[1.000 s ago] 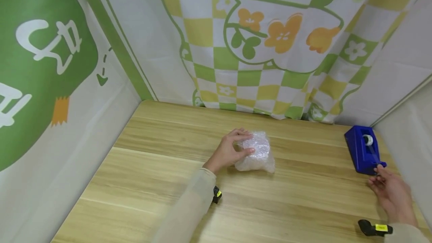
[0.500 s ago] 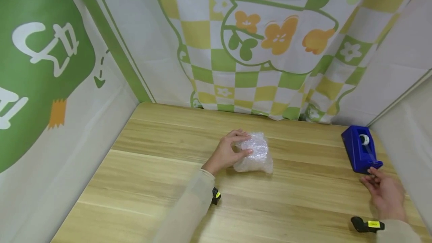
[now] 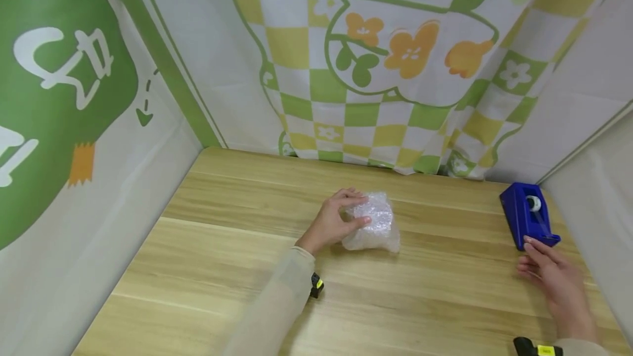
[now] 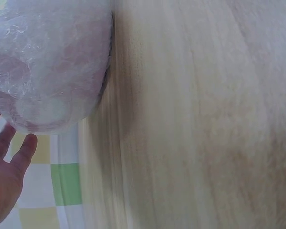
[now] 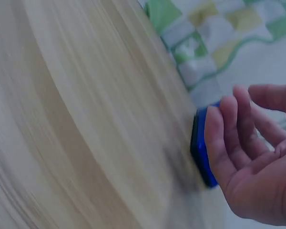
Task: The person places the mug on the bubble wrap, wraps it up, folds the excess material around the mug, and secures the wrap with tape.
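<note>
A bundle in clear bubble wrap (image 3: pixel 378 221) sits on the wooden table; what is inside cannot be made out. My left hand (image 3: pixel 333 224) holds its left side, thumb in front and fingers over the top. In the left wrist view the bubble wrap (image 4: pixel 47 62) fills the upper left, above fingertips (image 4: pixel 28 143). My right hand (image 3: pixel 559 279) is just in front of a blue tape dispenser (image 3: pixel 526 213), thumb and forefinger pinched together on what seems a short strip of clear tape, barely visible. In the right wrist view the hand (image 5: pixel 257 152) partly hides the dispenser (image 5: pixel 205 162).
The wooden table (image 3: pixel 222 257) runs back to a checked green and yellow curtain (image 3: pixel 361 114). White cloth walls stand at left and right, the left one with a green print (image 3: pixel 64 87). The dispenser is close to the right wall.
My right hand has moved left from the dispenser's cutting edge to its near left corner, fingers still pinched. My left hand and the bubble-wrapped bundle stay put.
</note>
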### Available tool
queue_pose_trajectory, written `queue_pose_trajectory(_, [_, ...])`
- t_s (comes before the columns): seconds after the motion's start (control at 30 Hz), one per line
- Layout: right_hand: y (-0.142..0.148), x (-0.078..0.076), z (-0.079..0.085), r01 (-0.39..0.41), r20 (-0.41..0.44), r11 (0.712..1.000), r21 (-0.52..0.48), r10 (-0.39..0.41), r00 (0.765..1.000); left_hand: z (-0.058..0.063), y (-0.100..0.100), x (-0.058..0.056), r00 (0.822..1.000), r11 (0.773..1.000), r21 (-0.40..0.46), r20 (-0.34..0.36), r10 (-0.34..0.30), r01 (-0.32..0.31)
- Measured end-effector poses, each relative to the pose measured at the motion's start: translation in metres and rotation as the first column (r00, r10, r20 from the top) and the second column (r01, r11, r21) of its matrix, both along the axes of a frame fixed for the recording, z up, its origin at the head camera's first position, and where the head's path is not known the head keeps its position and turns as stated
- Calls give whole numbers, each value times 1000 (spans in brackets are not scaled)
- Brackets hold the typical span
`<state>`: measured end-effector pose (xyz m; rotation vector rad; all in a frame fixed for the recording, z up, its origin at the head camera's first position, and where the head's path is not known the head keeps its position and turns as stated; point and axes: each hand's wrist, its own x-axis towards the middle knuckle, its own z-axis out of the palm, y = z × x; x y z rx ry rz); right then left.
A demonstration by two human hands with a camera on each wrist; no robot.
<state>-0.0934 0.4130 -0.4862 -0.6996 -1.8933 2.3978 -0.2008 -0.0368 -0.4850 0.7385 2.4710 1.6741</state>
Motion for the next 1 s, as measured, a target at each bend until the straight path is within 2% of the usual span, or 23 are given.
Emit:
queue_pose_trajectory(0.07, [-13, 0, 3, -54, -67, 997, 48, 57, 996, 0, 0, 0, 1000, 1000, -13, -4, -2, 2])
queue_pose_trajectory(0.2, [-41, -4, 10, -124, -179, 983, 136, 148, 973, 1, 0, 0, 1000, 998, -62, -14, -1, 0])
queue_pose_trajectory(0.37, [-84, -10, 18, -171, -296, 955, 244, 241, 924, 0, 0, 1, 998, 992, -123, -63, 0, -8])
queue_pose_trajectory(0.5, [-122, -18, 27, -213, -358, 927, 310, 321, 877, 0, 0, 1, 997, 992, -123, -79, -3, -7])
queue_pose_trajectory(0.67, [-167, -29, 37, -249, -377, 876, 413, 413, 829, -1, 0, 1, 995, 993, -115, -97, -11, -1])
queue_pose_trajectory(0.9, [-209, -43, 41, -299, -323, 799, 522, 509, 798, -2, 0, 1, 994, 996, -91, -108, -15, 5])
queue_pose_trajectory(1.0, [-220, -47, 41, -316, -308, 788, 529, 525, 793, -1, 0, 1, 993, 995, -100, -115, -14, 2])
